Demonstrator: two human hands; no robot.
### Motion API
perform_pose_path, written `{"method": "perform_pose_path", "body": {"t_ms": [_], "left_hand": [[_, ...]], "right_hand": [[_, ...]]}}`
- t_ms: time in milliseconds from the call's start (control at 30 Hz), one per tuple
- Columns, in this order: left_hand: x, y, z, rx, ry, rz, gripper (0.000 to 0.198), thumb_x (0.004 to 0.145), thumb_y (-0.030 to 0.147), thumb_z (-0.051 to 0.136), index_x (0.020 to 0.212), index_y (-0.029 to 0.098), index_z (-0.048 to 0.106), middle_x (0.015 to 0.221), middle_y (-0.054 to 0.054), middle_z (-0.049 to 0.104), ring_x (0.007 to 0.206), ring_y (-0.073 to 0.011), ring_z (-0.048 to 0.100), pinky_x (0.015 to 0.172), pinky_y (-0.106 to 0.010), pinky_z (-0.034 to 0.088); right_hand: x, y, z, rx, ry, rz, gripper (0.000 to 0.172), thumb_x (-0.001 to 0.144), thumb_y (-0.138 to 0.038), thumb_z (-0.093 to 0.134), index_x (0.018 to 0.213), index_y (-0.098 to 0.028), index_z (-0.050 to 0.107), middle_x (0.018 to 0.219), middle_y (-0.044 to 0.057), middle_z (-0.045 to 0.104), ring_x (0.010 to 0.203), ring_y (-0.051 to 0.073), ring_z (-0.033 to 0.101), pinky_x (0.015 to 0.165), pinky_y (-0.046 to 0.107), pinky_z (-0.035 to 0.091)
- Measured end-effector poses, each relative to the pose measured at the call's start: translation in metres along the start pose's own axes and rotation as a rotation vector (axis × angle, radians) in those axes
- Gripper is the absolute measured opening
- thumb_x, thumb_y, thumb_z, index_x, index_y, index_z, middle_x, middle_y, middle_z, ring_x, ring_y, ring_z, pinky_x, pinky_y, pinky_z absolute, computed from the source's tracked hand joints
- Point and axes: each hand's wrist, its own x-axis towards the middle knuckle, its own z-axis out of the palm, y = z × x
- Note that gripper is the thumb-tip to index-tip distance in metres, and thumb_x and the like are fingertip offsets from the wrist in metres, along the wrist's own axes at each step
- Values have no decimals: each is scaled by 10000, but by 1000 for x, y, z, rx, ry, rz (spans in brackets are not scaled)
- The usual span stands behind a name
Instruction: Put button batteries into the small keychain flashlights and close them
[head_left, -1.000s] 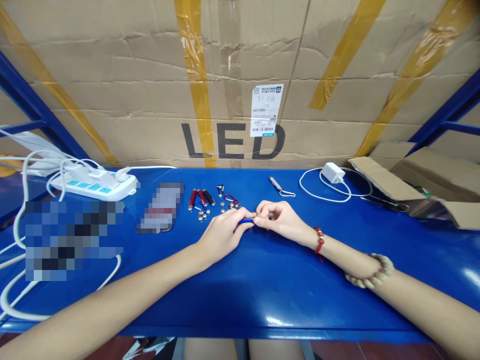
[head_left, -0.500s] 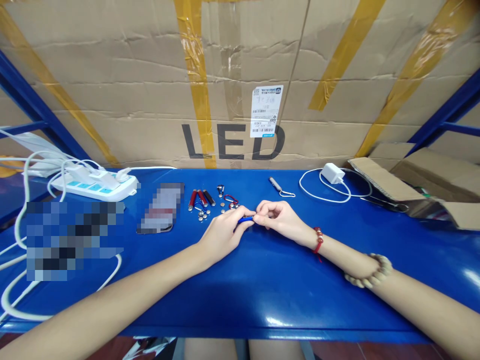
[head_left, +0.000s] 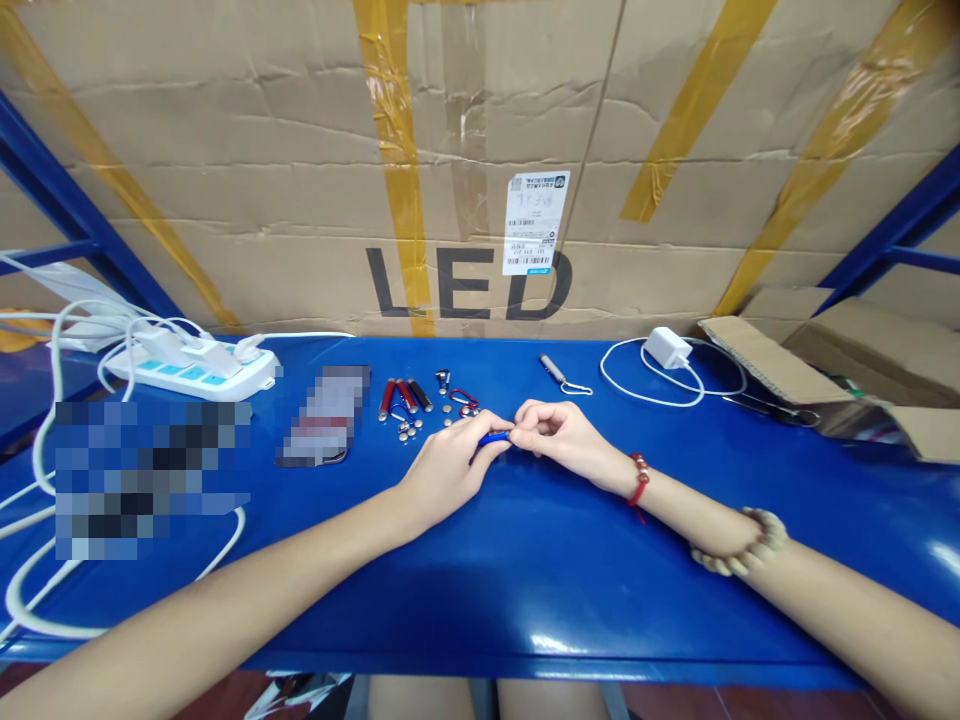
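Note:
My left hand (head_left: pixel 450 465) pinches a small blue flashlight tube (head_left: pixel 494 438) between thumb and fingers, above the blue table. At the tube's right end my right hand (head_left: pixel 559 437) is closed, its thumb and fingertips pressed together; whatever they grip there is hidden. Just beyond the left hand lie red flashlight tubes (head_left: pixel 388 398) and a black one (head_left: pixel 421 394). Several button cells (head_left: pixel 407 432), a red carabiner clip (head_left: pixel 464 397) and a small metal end piece (head_left: pixel 443 379) are scattered near them. Farther back rests a silver flashlight (head_left: pixel 551 368) with its clip attached.
On the left are a pixelated phone (head_left: pixel 322 418), a white power strip (head_left: pixel 225 375) and looping white cables. A white charger (head_left: pixel 667 347) with its cord and an open cardboard box (head_left: pixel 870 350) stand at the right. Behind the table rises a large taped carton (head_left: pixel 300 200).
Both hands keep the same hold on the blue tube. The whole view has shifted very slightly; nothing on the table has visibly moved.

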Motion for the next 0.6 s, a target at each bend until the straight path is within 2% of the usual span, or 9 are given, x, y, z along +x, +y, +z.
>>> {"method": "perform_pose_path", "body": {"t_ms": [267,367,467,600], "left_hand": [[0,0,-1,-19,-13,-21,147,883,254,426,976,212,532,949,-15,650,849,-162,622,715,-252,479],[1,1,-1,-27,-20,-55,149,894,253,396,979,215,512,876,-7,649,776,-153,623,683,-250,469],[2,2,-2,-1,-14,-71,166,903,245,365,999,214,497,781,8,629,723,-146,609,682,-253,449],[2,2,-2,16,-20,-78,191,907,252,347,1034,210,484,741,14,603,693,-144,587,668,-248,428]], "right_hand": [[0,2,-1,6,0,-21,391,600,-452,719,551,-131,500,650,-30,494,487,32,421,457,189,319],[0,2,0,3,10,-35,386,603,-454,718,563,-139,499,661,-24,504,475,38,438,444,191,336],[-1,2,2,-64,97,-120,330,619,-420,723,641,-145,541,711,-13,523,464,40,450,436,198,355],[-2,2,3,-198,228,-312,227,674,-348,705,765,-157,621,787,11,541,482,38,441,445,202,378]]}}
